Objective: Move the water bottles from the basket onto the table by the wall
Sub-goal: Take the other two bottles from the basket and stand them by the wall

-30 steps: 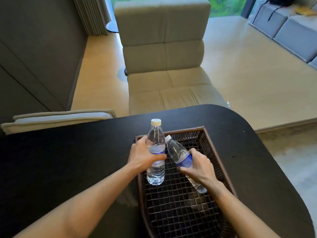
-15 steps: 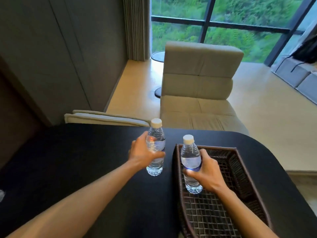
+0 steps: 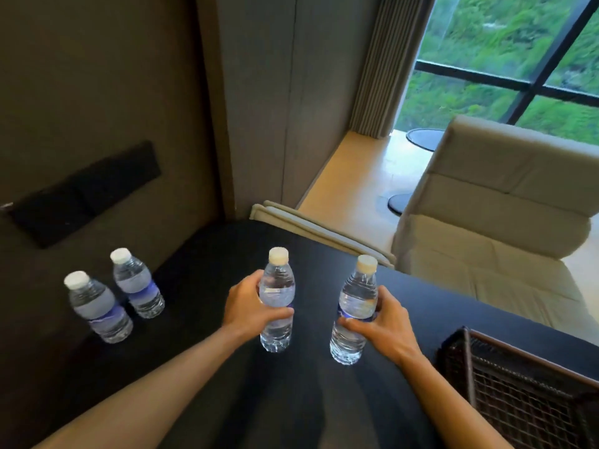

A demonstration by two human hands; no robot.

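My left hand [image 3: 249, 307] grips a clear water bottle [image 3: 277, 286] with a white cap, held upright above the black table [image 3: 201, 377]. My right hand [image 3: 384, 325] grips a second upright water bottle [image 3: 356, 296] to its right. Two more bottles stand on the table near the wall at the left: one in front [image 3: 97, 307] and one behind it [image 3: 137, 285]. The dark wicker basket [image 3: 518, 390] sits at the lower right; the part of it in view holds no bottle.
A dark wall [image 3: 97, 92] with a black panel [image 3: 84, 192] runs along the table's left side. A beige armchair [image 3: 499, 205] stands beyond the table's far edge, with another chair back [image 3: 317, 228] close to the table. A window is at the upper right.
Both hands lifted their bottles out of the basket and carried them left over the table. My view swung left, so the basket slid to the lower right and two standing bottles came into view.
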